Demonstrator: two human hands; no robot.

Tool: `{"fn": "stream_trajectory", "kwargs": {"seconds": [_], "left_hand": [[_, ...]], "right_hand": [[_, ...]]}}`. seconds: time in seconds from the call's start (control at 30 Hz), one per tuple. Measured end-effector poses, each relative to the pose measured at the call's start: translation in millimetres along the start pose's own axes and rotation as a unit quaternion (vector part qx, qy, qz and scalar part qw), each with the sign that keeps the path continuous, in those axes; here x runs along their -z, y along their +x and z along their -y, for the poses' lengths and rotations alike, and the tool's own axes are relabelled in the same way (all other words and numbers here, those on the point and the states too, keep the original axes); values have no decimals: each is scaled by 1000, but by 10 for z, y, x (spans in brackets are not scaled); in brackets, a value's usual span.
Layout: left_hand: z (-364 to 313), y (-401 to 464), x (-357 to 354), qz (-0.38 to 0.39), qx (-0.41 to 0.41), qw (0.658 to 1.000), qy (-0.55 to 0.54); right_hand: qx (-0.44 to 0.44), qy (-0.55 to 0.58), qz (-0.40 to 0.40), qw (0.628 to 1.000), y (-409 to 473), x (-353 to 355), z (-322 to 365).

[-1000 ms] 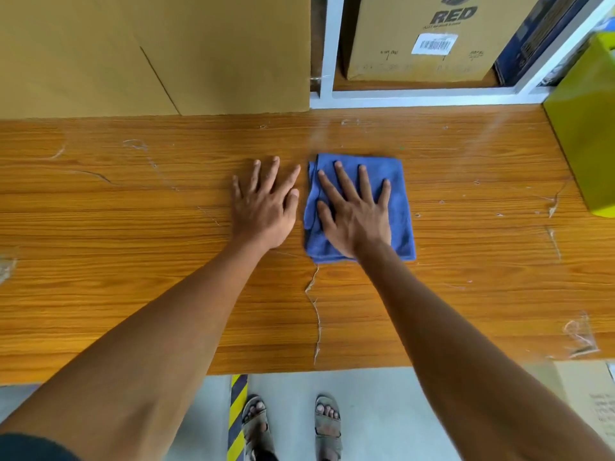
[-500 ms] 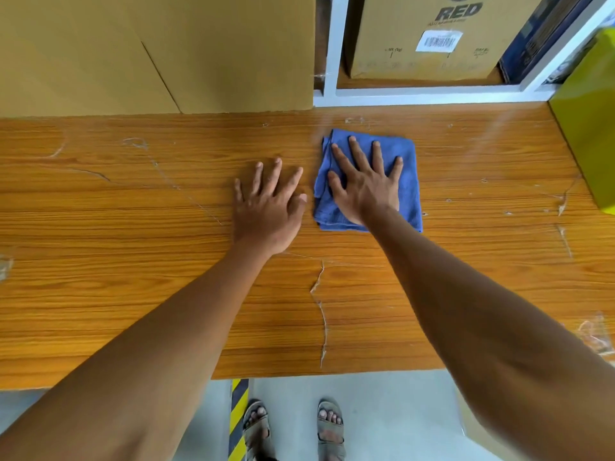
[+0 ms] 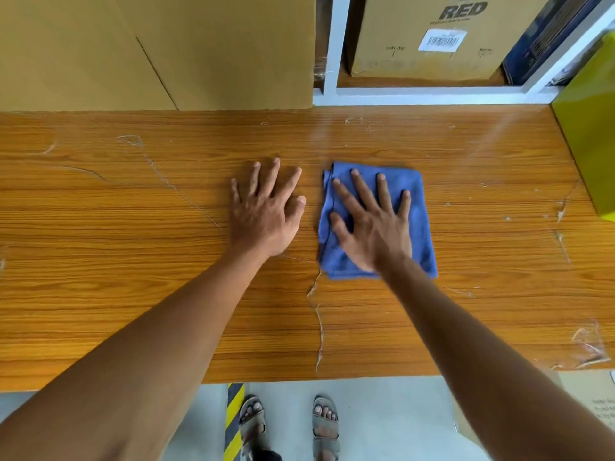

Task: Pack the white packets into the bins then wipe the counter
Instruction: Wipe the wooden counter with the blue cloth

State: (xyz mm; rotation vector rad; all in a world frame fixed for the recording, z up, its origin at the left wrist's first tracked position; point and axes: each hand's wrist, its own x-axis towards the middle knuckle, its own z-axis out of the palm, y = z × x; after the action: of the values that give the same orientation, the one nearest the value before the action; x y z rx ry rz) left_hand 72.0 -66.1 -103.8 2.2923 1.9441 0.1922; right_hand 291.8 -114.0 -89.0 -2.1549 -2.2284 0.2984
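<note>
pressing flat on the blue cloth, the right hand has its fingers straight and spread wide, holding nothing, just pushing down. the left hand lies flat on the bare tabletop just beside the cloth, fingers straight too, not touching it. the cloth sits in the middle of the tabletop, a bit to the right, folded into a small square with loose edges on its left side. it looks soft, thin and light, so it will likely bunch up or unfold if pushed from one corner. a flat palm in the middle, like now, seems the best way to slide it; to lift it, pinching the folded edge should work. no white packets show here, so the packing part looks done and wiping is the job now. the tabletop is shiny wood grain with a long crack line near the front and bits of peeling clear film, which may catch the cloth. big brown boxes stand along the back, and a yellow-green bin stands at the right edge. below is a grey floor with the person's sandals.
</note>
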Motion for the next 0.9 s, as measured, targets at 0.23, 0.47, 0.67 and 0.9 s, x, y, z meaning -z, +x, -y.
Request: {"fn": "stream_trajectory", "kwargs": {"seconds": [0.23,0.47,0.67,0.9], "left_hand": [[2,0,-11,-1,1,1000,-8],[1,3,-8,8,-2,1000,0],[-22,11,5,2,3,1000,-5],[1,1,9,4,1,1000,-1]], "right_hand": [[-16,-10,5,1000,724,123,-314],[2,-15,9,1000,-408,-41,-301],[-20,-18,1,1000,710,188,-625],[-18,-8,1,1000,289,121,-570]]}}
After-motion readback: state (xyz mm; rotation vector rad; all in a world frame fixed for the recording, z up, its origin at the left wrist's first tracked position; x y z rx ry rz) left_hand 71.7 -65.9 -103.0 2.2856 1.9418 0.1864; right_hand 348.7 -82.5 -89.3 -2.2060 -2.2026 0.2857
